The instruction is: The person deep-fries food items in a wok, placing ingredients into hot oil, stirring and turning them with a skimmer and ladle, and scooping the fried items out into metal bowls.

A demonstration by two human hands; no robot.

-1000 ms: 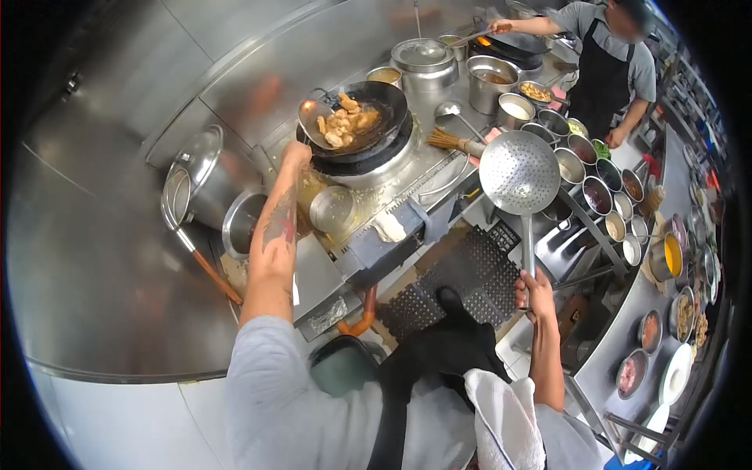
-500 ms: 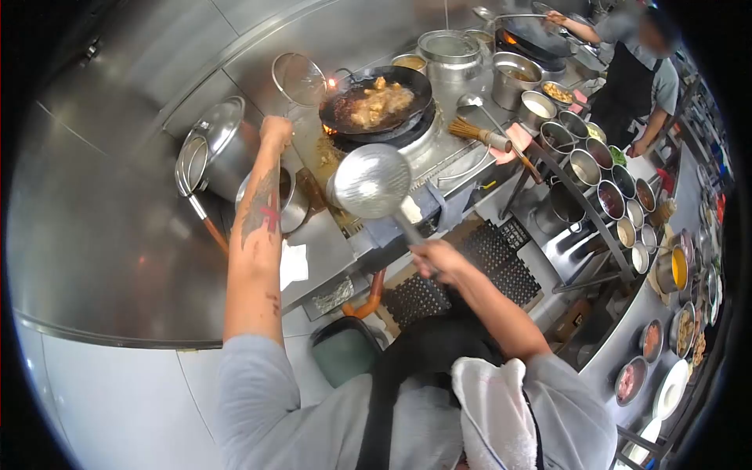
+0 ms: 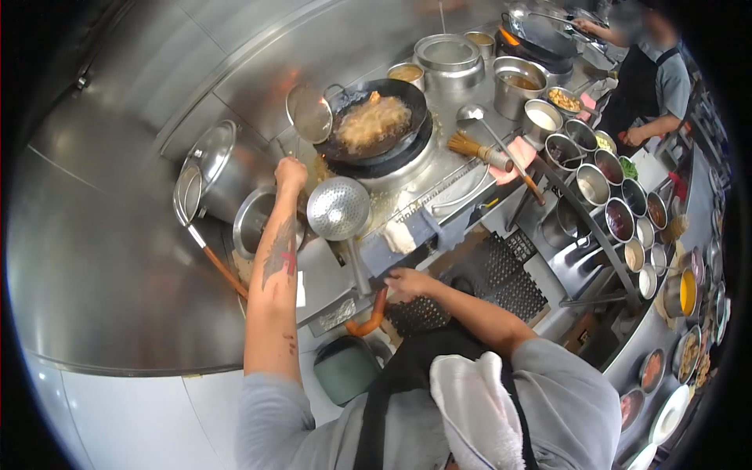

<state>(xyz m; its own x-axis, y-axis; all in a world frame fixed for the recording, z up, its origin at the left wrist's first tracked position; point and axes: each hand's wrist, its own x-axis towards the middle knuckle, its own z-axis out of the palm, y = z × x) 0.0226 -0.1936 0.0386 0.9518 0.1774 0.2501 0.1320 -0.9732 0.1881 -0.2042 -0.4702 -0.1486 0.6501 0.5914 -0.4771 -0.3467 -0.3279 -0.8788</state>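
Note:
My left hand [image 3: 291,173] is closed on the handle of a round wire strainer [image 3: 309,113], whose mesh is at the left rim of the black wok [image 3: 341,149]. Browned food pieces [image 3: 373,123] bubble in oil inside the wok. The perforated metal skimmer [image 3: 338,208] lies at the counter's front edge, below the wok, with its handle pointing toward me. Just right of that handle's end is my right hand [image 3: 409,283], apart from it and holding nothing, its fingers loosely spread.
A lidded pot [image 3: 210,153] and an open pot [image 3: 254,223] stand left. Right of the wok are a bamboo brush [image 3: 472,147], a ladle [image 3: 471,113] and several seasoning pots. A co-worker [image 3: 654,90] stands at another wok [image 3: 540,37]. A bin [image 3: 345,370] is below.
The skimmer has gone from my right hand at the right to the counter's front edge, and that hand has let go. The strainer has lifted out of the food to the wok's left side.

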